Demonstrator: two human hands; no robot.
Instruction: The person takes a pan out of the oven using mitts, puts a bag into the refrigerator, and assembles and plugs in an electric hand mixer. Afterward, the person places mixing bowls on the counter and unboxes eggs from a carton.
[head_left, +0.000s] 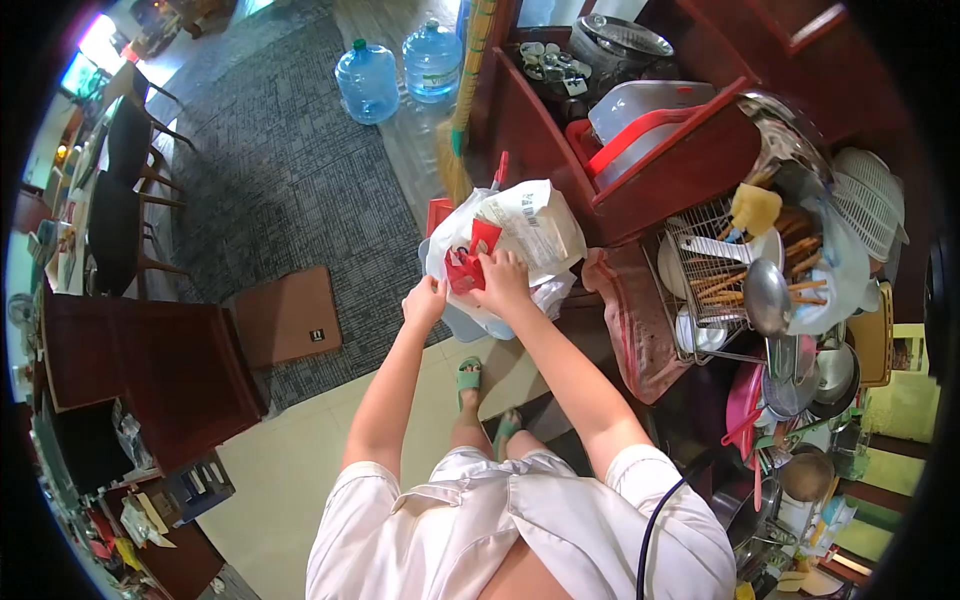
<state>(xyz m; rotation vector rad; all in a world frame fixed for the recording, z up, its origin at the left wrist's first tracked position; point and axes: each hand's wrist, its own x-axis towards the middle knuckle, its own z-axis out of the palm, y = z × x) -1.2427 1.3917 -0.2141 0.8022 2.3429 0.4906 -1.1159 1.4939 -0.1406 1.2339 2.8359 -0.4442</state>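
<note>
In front of me a white plastic bag (455,235) sits in a pale bin (462,322). My left hand (427,300) is closed, its fingers pinched at the bag's near left edge. My right hand (503,281) bends its fingers over a crumpled red wrapper (463,270) at the bag's mouth; the fingertips are partly hidden. Just beyond lies a white printed package (540,225), resting on top of the bag.
A broom (456,170) stands behind the bin, near two blue water jugs (367,82). To the right are an open red drawer (610,150), a pink cloth (635,330) and a wire rack (700,260) of chopsticks and utensils. A brown board (288,320) lies at left.
</note>
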